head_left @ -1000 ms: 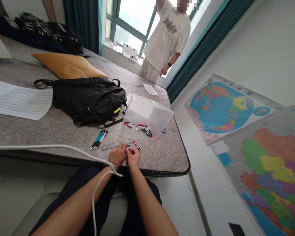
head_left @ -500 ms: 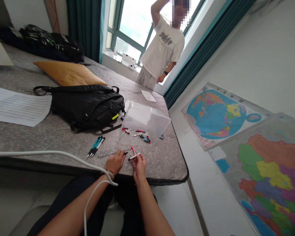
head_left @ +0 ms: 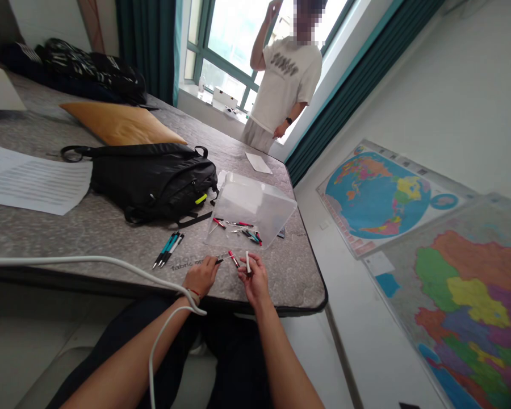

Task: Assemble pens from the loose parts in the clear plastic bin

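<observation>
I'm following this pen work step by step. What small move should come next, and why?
Probably tilt the white pen piece in the right hand down toward the thin dark-tipped part pinched by the left hand. The white piece stands nearly upright, the other lies roughly level, and they are apart, so their ends are not lined up.

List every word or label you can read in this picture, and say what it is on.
"fabric": on the mattress, by the left hand; letters around it unclear.
Shirt print: blurred.
Sheet, maps: too small.
The pen at the left hand, white part in the right hand: nothing legible.
</observation>
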Tool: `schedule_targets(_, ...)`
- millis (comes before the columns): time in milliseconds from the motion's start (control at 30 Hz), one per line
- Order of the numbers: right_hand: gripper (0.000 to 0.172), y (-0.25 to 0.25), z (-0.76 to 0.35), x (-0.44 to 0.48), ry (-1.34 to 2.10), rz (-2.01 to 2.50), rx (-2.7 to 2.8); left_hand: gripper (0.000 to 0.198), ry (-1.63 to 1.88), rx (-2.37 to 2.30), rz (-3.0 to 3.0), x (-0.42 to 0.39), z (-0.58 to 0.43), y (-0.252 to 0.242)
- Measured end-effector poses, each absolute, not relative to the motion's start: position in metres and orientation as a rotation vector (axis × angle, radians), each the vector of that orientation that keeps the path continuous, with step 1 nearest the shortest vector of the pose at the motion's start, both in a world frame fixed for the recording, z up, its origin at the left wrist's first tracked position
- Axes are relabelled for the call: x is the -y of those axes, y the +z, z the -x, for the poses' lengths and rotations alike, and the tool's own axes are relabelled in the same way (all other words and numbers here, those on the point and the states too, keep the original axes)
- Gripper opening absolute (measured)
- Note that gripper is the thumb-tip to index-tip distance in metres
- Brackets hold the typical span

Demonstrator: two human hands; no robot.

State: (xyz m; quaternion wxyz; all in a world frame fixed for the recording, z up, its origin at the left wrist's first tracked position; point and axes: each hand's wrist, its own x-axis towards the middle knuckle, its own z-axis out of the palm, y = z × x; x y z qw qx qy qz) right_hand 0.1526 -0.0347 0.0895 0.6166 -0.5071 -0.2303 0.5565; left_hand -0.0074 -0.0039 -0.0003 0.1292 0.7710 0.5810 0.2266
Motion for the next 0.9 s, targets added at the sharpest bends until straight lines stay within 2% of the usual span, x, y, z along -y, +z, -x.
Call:
schedule_targets(167, 0.040, 0.086, -0.155, 0.035, 1.330, 1.089, 0.491, 0.039, 0.630, -1.701, -2.265, 0.004, 0.007, 0.000)
schedule_targets(300, 0.047, 0.078, -0.155, 0.032, 1.238, 1.224, 0.628, 0.039, 0.626, -1.696, -2.244, 0.004, 0.007, 0.000)
schedule_targets(533, 0.047, 0.073, -0.148, 0.019, 1.036, 1.358, 0.755, 0.037, 0.610, -1.672, -2.183, 0.004, 0.008, 0.004)
schedule_targets(900, 0.047, 0.050, -0.146, 0.003, 0.998, 1.435, 0.884, 0.039, 0.659, -1.688, -2.241, 0.002, 0.006, -0.007)
